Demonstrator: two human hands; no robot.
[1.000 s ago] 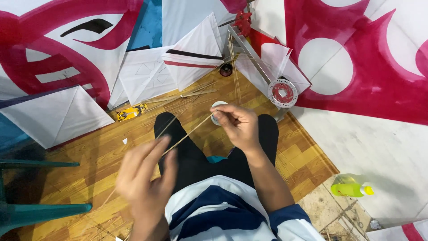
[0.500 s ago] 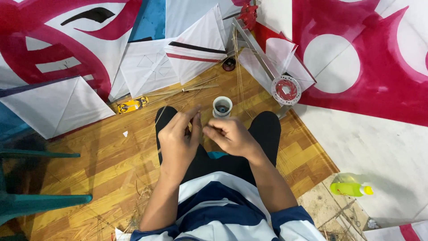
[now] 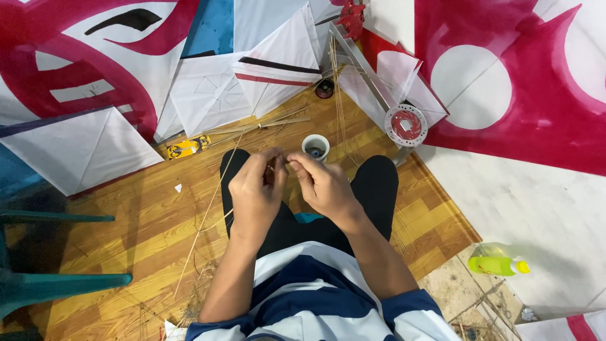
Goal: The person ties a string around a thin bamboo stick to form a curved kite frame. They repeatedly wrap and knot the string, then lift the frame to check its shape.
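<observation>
A thin bamboo splint (image 3: 205,218), pale and whip-slender, runs from the person's fingertips down across the left knee to the wood floor (image 3: 139,233). It looks featherlight, springy and easily snapped, best pinched near the end being worked rather than at mid-length. The left hand (image 3: 255,192) and right hand (image 3: 322,183) meet above the lap, fingers curled and pinched together on the splint's upper end; whether thread also lies between them cannot be made out. Just beyond the hands stands a small white cup (image 3: 315,146). More bamboo strips (image 3: 265,126), a red reel (image 3: 406,124), white paper kites (image 3: 82,148) and a green bottle (image 3: 495,265) ring the seated worker.
</observation>
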